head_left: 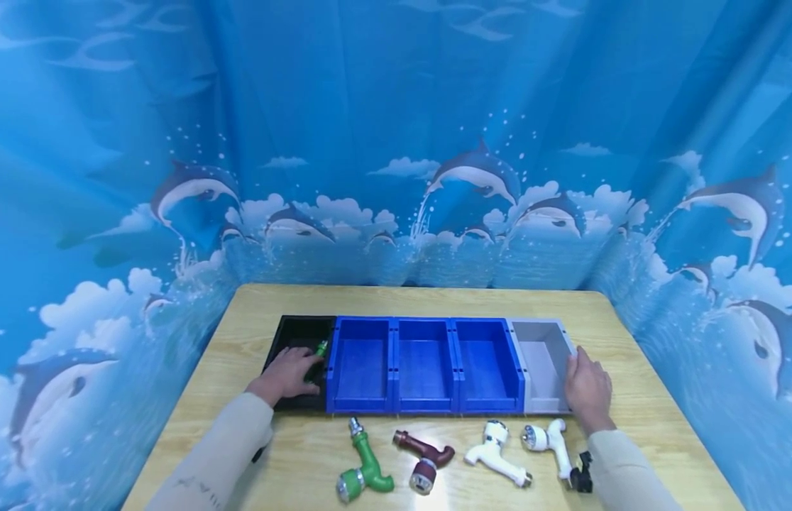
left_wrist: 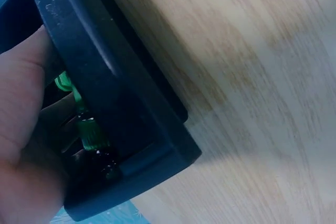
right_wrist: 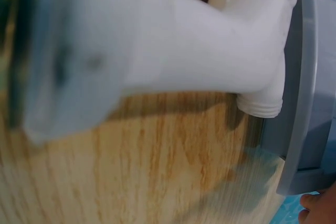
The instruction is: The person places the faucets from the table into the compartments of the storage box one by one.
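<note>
My left hand (head_left: 290, 375) reaches into the black bin (head_left: 300, 406) at the left end of the row. A green tap (left_wrist: 93, 134) shows there between the fingers and the bin's wall, and the hand holds it with the thumb on one side; much of the tap is hidden. At the other end, my right hand (head_left: 588, 387) rests at the side rim of the grey bin (head_left: 544, 404) and holds nothing that shows. Near the right wrist lies a white tap (head_left: 558, 443) with a round, silver-faced knob, its white body large in the right wrist view.
Three blue bins (head_left: 424, 406) stand between the black and grey ones. In front lie another green tap (head_left: 368, 461), a dark red tap (head_left: 424, 454) and a second white tap (head_left: 495, 452). A dolphin-printed curtain (head_left: 383, 142) surrounds the wooden table (head_left: 421, 299).
</note>
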### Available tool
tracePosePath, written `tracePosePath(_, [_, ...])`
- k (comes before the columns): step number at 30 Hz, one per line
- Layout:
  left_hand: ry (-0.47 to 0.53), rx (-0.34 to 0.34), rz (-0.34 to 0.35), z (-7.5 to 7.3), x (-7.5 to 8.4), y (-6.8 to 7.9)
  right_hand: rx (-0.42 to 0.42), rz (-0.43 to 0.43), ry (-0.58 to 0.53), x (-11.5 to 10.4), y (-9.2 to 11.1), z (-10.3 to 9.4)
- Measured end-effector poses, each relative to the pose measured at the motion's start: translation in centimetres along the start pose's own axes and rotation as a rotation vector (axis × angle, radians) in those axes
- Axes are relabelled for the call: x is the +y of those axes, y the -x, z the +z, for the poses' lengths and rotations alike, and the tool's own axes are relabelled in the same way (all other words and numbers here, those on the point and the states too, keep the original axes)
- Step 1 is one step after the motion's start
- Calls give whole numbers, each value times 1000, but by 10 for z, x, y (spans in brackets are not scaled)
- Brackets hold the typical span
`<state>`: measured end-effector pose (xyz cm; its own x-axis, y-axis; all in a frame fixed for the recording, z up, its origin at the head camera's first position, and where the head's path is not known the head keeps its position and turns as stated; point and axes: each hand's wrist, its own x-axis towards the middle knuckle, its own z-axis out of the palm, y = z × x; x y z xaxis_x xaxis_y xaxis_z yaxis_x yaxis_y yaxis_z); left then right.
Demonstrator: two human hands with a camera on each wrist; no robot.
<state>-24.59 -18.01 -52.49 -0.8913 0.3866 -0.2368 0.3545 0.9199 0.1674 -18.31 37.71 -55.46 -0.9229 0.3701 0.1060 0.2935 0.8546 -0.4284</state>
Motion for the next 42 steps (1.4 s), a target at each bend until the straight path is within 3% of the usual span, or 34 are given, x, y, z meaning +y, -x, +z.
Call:
tracePosePath(14, [-4,17,26,-5,2,4,-6,-8,10,-2,2,-4])
tracePosePath(42, [168,149,-29,-12,6,24,1,-6,18,-3,2,-2])
